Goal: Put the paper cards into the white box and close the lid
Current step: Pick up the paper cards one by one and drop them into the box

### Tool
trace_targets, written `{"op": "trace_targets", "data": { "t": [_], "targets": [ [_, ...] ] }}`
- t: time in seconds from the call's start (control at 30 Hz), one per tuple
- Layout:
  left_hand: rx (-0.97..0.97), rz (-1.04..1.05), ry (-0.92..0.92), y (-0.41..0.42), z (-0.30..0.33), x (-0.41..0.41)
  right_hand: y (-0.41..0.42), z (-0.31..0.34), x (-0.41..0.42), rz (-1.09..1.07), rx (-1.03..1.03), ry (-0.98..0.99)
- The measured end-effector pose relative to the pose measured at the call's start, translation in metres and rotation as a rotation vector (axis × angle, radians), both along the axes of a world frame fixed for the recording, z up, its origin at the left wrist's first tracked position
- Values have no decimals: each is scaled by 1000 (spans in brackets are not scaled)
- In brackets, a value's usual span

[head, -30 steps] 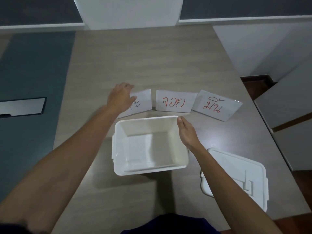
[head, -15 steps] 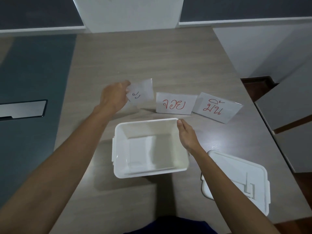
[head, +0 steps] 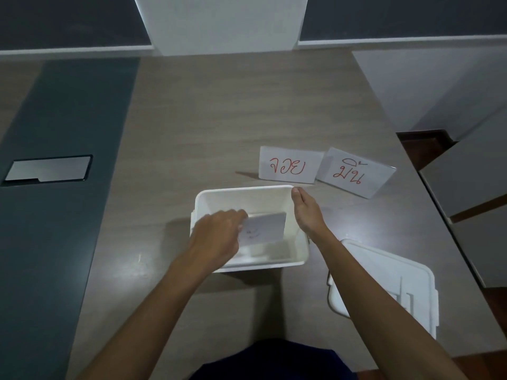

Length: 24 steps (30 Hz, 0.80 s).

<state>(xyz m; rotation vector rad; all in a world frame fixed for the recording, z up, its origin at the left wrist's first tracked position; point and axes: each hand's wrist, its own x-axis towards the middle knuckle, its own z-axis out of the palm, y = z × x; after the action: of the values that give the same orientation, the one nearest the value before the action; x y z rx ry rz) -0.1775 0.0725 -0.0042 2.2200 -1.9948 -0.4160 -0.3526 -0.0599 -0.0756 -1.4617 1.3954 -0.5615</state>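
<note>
Head view, left hand: your left hand [head: 216, 237] pinches one paper card [head: 263, 229] by its left edge, grip closed on it, holding it flat over the inside of the white box [head: 244, 193].
Head view, right hand: your right hand [head: 306, 212] rests against the box's right wall, fingers straight and together; it steadies the box and grips nothing.
Cards left: the middle card [head: 289, 165] and the right card [head: 356, 172], both with red writing, lie just beyond the box on the surface [head: 219, 119], their edges touching or overlapping.
Lid: the white lid [head: 389, 286] lies on the surface to the right of the box, near your right forearm.
Step in hand: lower the card until it lies flat on the box floor before you let go, so the next two stack neatly and the lid can shut.
Surface and room: wood-grain top with a dark strip [head: 55, 187] at left holding a metal plate [head: 48, 168]; a white pillar [head: 219, 23] and dark wall stand behind.
</note>
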Motion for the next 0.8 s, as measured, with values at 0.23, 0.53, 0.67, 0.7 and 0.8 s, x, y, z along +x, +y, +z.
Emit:
{"op": "trace_targets", "data": {
  "t": [0.23,0.53,0.67,0.7,0.8],
  "targets": [
    [468,-7,385,23,-29,-9,1,1,1,8,-5,10],
    [-100,135,365,20,-38,12,-4,-3,1,7,-42,34],
    [-259,400,216,23,-58,37,-16,-1,2,-2,-77,91],
    [-199,478,280,25,-61,39,-23,4,4,-13,-89,87],
    [-90,577,504,26,-69,40,-61,11,16,-4,-314,198]
  ]
}}
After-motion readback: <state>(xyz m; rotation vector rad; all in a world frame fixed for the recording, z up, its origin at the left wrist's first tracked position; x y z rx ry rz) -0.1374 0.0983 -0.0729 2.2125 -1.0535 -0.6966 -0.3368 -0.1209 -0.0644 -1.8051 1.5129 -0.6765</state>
